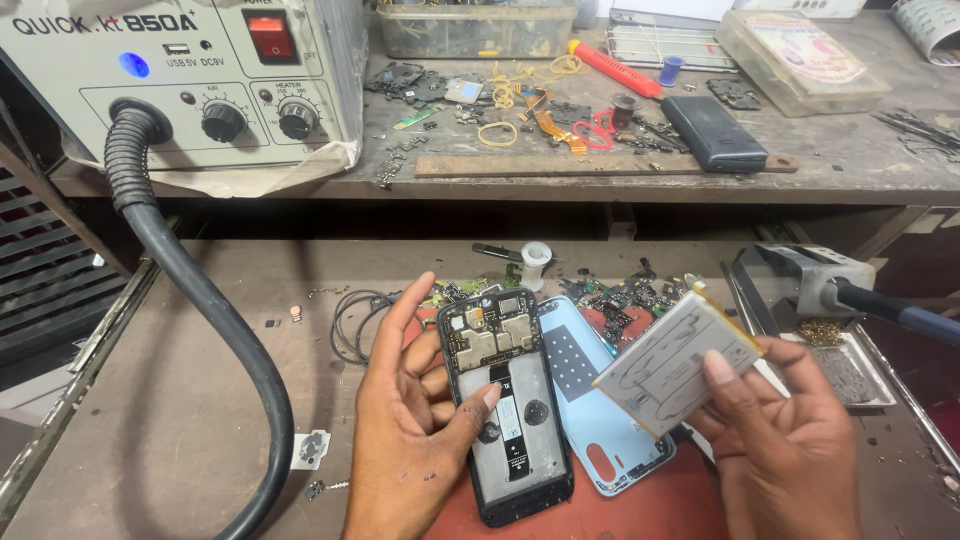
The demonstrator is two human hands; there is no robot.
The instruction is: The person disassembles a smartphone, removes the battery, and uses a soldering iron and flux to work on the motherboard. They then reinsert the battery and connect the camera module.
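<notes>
The left hand [410, 430] grips an opened black smartphone frame [505, 405], thumb across the vacant battery bay, with the circuit board and flex cable exposed. The right hand [785, 440] pinches a flat silver-white rectangular battery pack [675, 362] by its lower edge, raised just to the right of the frame and clear of it. The pale blue plastic back cover [600, 400] lies between the hands on the red mat [640, 505], so cover and battery are out of the frame; neither is fitted.
</notes>
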